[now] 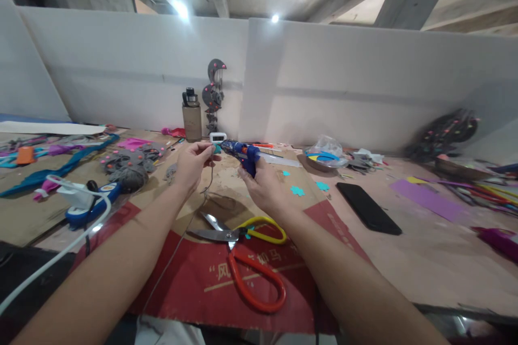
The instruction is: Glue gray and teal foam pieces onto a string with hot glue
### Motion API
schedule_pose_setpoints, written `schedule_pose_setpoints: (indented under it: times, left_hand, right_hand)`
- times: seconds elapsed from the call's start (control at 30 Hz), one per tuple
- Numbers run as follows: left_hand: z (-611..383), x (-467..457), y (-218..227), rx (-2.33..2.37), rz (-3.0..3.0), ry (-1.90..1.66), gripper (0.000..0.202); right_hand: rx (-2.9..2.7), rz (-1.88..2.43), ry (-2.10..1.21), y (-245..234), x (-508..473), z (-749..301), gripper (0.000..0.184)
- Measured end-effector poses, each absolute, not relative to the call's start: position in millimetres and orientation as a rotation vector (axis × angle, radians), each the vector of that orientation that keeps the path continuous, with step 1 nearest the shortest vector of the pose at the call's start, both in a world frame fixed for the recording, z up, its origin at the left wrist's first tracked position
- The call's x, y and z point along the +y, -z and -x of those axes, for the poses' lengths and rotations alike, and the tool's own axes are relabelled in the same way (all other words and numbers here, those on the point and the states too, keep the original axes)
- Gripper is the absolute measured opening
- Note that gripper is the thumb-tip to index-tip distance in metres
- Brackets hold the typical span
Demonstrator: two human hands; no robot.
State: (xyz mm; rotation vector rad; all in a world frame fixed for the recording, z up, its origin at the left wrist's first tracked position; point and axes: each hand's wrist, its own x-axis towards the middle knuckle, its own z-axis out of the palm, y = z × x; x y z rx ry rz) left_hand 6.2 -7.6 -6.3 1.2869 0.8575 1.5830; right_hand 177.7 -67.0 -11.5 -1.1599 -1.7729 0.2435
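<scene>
My left hand point(195, 164) is closed in a pinch at the middle of the table, on a small teal cutout point(217, 149). A thin grey cord point(211, 173) hangs from these fingers toward the cardboard. My right hand point(262, 183) is wrapped round the handle of a blue glue gun point(248, 156), whose nozzle points left, close to the teal piece. From its back sticks a long clear glue stick point(281, 160). Below both hands, open scissors point(259, 280) with one red and one yellow handle lie on the red-and-brown cardboard point(194, 291). Teal flower-shaped cutouts point(297, 191) lie to the right.
A black phone point(367, 207) lies right, near purple paper point(427, 199). Behind stand a bottle point(192, 121), a white digital device point(218, 138) and a bowl point(324, 160). Left are grey yarn point(129, 177) and a blue power strip point(95, 205) with a white cable point(106, 215).
</scene>
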Motion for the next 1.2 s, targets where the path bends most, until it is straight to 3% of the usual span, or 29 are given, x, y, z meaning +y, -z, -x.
schedule_pose_setpoints:
  times: [1.2]
  left_hand:
    - [-6.3, -7.0, 6.9, 0.844, -1.29, -1.589, 0.029]
  right_hand:
    - [-1.751, 1.179, -0.255, 11.3, -67.7, -177.5, 0.026]
